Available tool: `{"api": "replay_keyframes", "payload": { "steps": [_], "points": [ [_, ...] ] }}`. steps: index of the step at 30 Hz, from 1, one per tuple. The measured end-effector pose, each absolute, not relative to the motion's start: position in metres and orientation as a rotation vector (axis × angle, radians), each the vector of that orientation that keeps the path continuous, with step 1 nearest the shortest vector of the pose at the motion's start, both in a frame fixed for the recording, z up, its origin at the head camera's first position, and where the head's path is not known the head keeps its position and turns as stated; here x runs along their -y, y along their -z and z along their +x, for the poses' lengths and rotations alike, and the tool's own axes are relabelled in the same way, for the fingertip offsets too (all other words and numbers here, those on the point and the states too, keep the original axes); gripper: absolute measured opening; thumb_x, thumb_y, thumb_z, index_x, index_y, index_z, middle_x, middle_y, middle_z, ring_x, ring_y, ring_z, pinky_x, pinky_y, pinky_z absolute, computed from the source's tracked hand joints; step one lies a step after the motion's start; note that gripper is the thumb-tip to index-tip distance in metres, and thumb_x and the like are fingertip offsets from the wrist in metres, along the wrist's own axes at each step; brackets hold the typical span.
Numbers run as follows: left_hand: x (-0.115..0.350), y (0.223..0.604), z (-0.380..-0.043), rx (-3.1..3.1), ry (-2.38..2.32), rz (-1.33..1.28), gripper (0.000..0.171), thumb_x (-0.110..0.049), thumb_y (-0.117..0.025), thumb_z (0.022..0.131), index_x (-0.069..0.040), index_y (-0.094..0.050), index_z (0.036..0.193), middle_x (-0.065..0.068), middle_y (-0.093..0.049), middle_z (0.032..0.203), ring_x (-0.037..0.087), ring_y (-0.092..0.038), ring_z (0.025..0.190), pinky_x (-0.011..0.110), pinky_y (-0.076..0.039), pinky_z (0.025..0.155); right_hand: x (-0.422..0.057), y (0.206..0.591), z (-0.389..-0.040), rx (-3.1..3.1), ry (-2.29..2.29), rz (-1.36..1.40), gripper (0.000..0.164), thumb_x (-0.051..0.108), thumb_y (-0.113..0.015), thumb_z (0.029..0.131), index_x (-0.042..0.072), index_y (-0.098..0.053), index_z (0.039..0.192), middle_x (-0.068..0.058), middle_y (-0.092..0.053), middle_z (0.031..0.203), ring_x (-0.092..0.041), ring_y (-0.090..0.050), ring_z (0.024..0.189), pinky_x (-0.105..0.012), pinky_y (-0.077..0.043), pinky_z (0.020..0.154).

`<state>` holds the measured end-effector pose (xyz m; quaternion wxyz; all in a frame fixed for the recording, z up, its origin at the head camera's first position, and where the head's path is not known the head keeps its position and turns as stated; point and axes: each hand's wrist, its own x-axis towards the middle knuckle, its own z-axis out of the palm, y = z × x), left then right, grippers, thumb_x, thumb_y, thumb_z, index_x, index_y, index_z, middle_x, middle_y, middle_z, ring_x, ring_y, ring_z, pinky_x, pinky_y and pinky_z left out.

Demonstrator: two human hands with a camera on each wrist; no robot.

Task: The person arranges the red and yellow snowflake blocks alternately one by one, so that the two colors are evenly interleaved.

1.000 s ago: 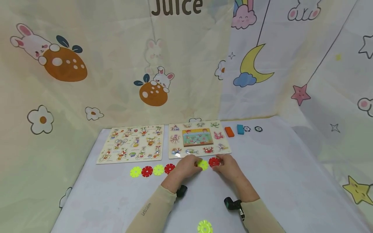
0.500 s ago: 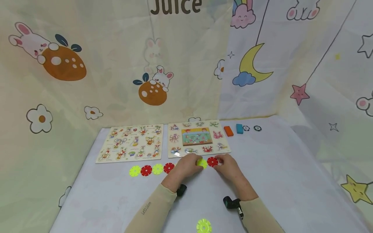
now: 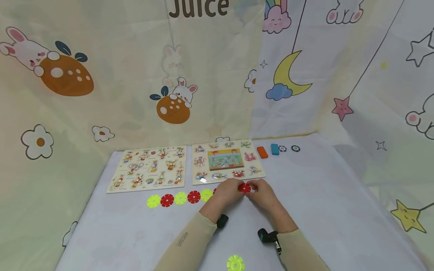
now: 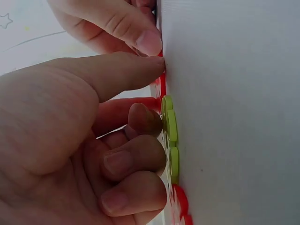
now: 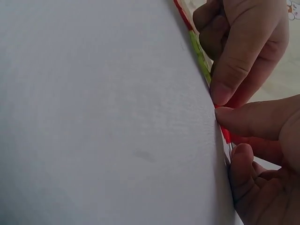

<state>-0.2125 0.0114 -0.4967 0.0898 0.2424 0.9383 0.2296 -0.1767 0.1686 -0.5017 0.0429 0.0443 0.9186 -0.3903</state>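
Note:
A red flower-shaped disc (image 3: 244,188) lies between the fingertips of both hands. My left hand (image 3: 228,194) pinches its left edge with thumb and index finger, the other fingers curled in. From the opposite side my right hand (image 3: 266,194) pinches the same disc. In the left wrist view, yellow-green discs (image 4: 172,125) sit right beside the left fingers, with another red disc (image 4: 180,200) further along. Leftward on the table runs a row of alternating discs, among them a yellow-green one (image 3: 153,201) and a red one (image 3: 167,200). The left hand hides part of this row.
Two picture puzzle boards, a left one (image 3: 147,167) and a right one (image 3: 202,172), lie behind the row. Further right are an orange block (image 3: 262,152), a blue block (image 3: 274,149) and two black-and-white rings. A loose yellow-green disc (image 3: 235,263) lies at the front.
My left hand has shifted right, from the yellow-green disc onto the red disc's edge, and now covers the yellow-green one. The right hand stays at the red disc. The head view has turned slightly.

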Motion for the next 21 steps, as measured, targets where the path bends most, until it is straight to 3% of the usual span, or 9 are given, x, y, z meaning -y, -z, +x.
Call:
{"api": "replay_keyframes", "payload": {
  "steps": [7, 11, 17, 21],
  "points": [
    [-0.01, 0.498, -0.212, -2.782, -0.65, 0.713, 0.04, -0.034, -0.068, 0.086, -0.018, -0.064, 0.123, -0.002, -0.064, 0.108, 0.012, -0.054, 0.088, 0.029, -0.046, 0.079, -0.166, 0.496, -0.163, -2.775, 1.24, 0.151, 0.043, 0.018, -0.071, 0.082, 0.007, -0.06, 0.122, -0.007, -0.052, 0.096, -0.02, -0.048, 0.081, -0.03, -0.043, 0.065],
    [-0.008, 0.498, -0.212, -2.776, -0.647, 0.72, 0.042, -0.034, -0.067, 0.087, -0.017, -0.062, 0.125, -0.001, -0.063, 0.114, 0.014, -0.056, 0.098, 0.032, -0.045, 0.087, -0.158, 0.49, -0.137, -2.738, 1.273, 0.096, 0.039, 0.021, -0.073, 0.082, 0.01, -0.062, 0.117, -0.003, -0.05, 0.088, -0.017, -0.047, 0.072, -0.027, -0.042, 0.059],
    [-0.007, 0.499, -0.212, -2.752, -0.676, 0.721, 0.044, -0.033, -0.068, 0.086, -0.017, -0.061, 0.126, -0.001, -0.062, 0.118, 0.017, -0.055, 0.107, 0.036, -0.043, 0.092, -0.144, 0.479, -0.08, -2.636, 1.272, -0.28, 0.036, 0.036, -0.073, 0.081, 0.014, -0.062, 0.108, 0.001, -0.052, 0.085, -0.012, -0.049, 0.069, -0.023, -0.043, 0.059],
    [-0.007, 0.501, -0.212, -2.76, -0.687, 0.744, 0.043, -0.032, -0.067, 0.087, -0.016, -0.061, 0.126, 0.0, -0.062, 0.117, 0.016, -0.055, 0.104, 0.035, -0.043, 0.091, -0.134, 0.472, -0.045, -2.275, 1.388, -0.472, 0.025, 0.032, -0.069, 0.086, 0.014, -0.064, 0.102, 0.003, -0.058, 0.079, -0.009, -0.053, 0.068, -0.022, -0.045, 0.061]
  ]
}}
